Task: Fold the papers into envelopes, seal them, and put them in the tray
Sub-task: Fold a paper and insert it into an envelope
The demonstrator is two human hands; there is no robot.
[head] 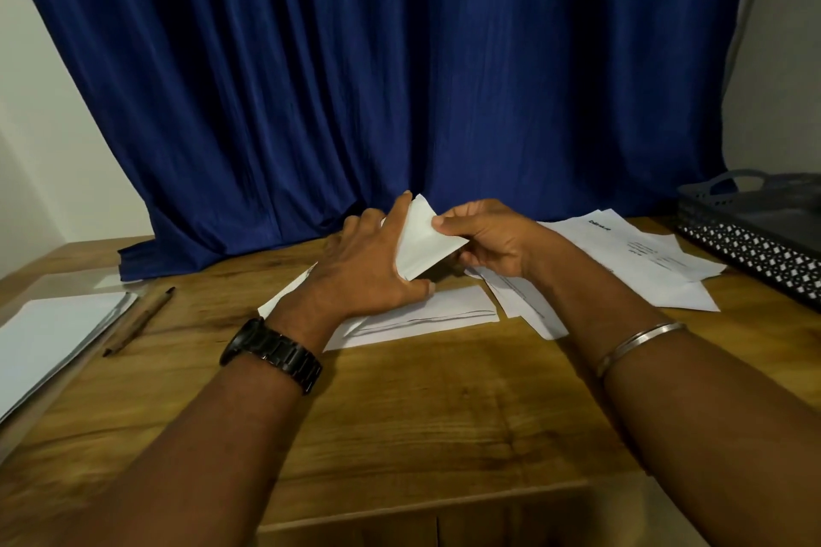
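Both hands hold a folded white paper (422, 242) above the wooden table, tilted with one edge up. My left hand (368, 262) grips its left side, thumb under the lower edge and index finger stretched along the top. My right hand (484, 238) pinches its right edge between thumb and fingers. A white envelope (426, 315) lies flat on the table just below the hands. Printed paper sheets (639, 253) are spread to the right. The dark perforated tray (755, 235) stands at the far right edge.
A stack of white sheets (49, 338) lies at the left table edge, with a brown pen (140, 320) beside it. A blue curtain (377, 80) hangs behind the table and drapes onto its back edge. The table's front edge (422, 515) is close to me.
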